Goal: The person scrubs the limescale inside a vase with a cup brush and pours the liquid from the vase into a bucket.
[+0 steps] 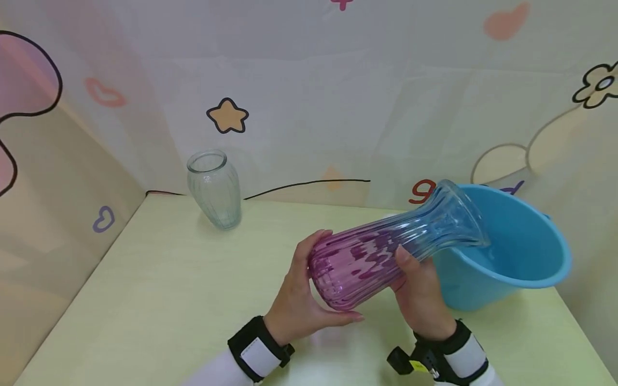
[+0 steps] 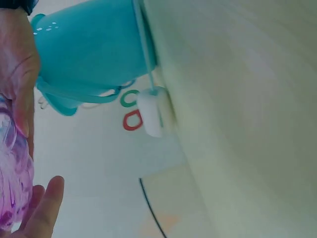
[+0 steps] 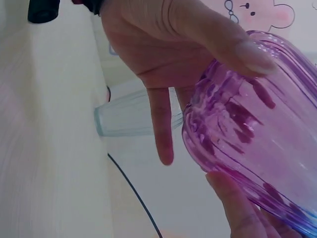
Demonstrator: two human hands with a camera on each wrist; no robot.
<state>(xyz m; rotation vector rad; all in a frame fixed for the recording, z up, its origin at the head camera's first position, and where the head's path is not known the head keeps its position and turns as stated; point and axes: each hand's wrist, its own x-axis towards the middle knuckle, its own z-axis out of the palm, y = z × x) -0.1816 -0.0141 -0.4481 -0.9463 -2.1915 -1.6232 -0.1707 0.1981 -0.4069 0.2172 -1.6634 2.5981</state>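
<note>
The head camera is looking forward and down from above the near edge of the surface (image 1: 159, 300), taking in both hands, the purple vase (image 1: 381, 252) and the blue basin (image 1: 521, 252). The left wrist camera is sitting close under the vase, facing the basin. The right wrist camera is looking, very near, past the purple vase toward the clear vase (image 3: 131, 119), which the head view is sharing.

The ribbed purple vase (image 1: 376, 252) with a clear flared mouth is tilted, its mouth over the blue bucket (image 1: 526, 252), right of centre.
</note>
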